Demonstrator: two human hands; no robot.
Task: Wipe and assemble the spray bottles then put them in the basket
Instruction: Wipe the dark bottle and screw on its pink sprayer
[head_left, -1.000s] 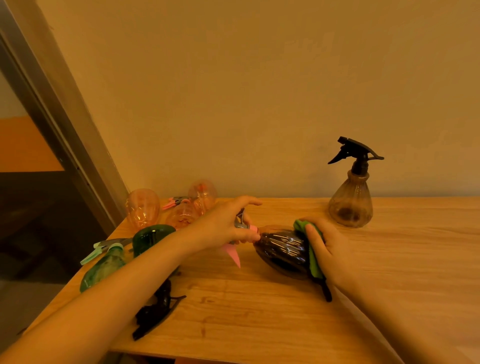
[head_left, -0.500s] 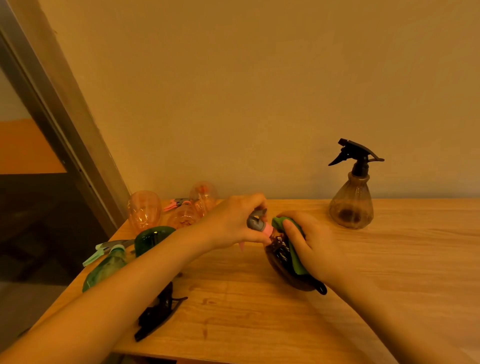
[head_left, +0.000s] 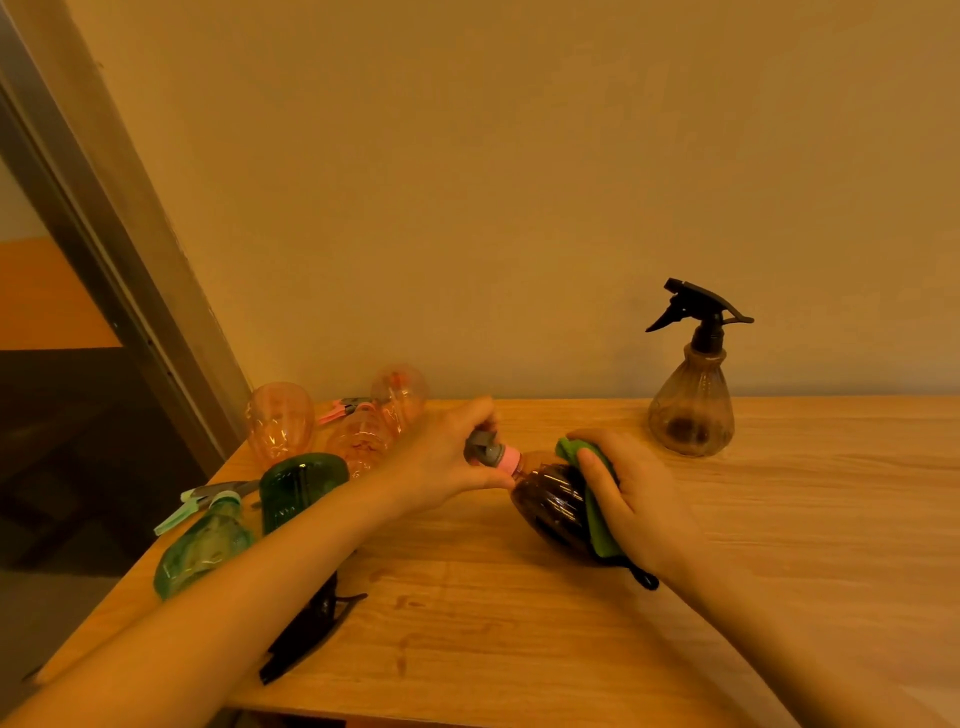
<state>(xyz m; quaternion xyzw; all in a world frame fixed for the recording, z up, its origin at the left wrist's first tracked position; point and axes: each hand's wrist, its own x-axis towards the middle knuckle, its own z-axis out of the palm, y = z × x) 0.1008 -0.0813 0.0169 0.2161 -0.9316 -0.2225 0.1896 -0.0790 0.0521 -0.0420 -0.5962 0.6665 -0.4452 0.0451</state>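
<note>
A dark brown ribbed bottle (head_left: 550, 506) lies tilted on the wooden table (head_left: 779, 545), neck to the left. My left hand (head_left: 441, 457) grips a grey and pink spray head (head_left: 488, 451) seated at that neck. My right hand (head_left: 636, 499) presses a green cloth (head_left: 597, 514) around the bottle's body. An assembled brown spray bottle (head_left: 693, 395) with a black trigger stands upright at the back right. No basket is in view.
At the left lie several pink bottles (head_left: 280, 423), a dark green bottle (head_left: 298, 486), a light green bottle (head_left: 200, 548) with its trigger and a loose black spray head (head_left: 311, 623). The table's left edge runs beside a door frame (head_left: 119, 260).
The brown bottle has turned so its neck meets the spray head in my left hand. My right hand with the cloth has shifted over the bottle's body, and the pink dip tube no longer shows.
</note>
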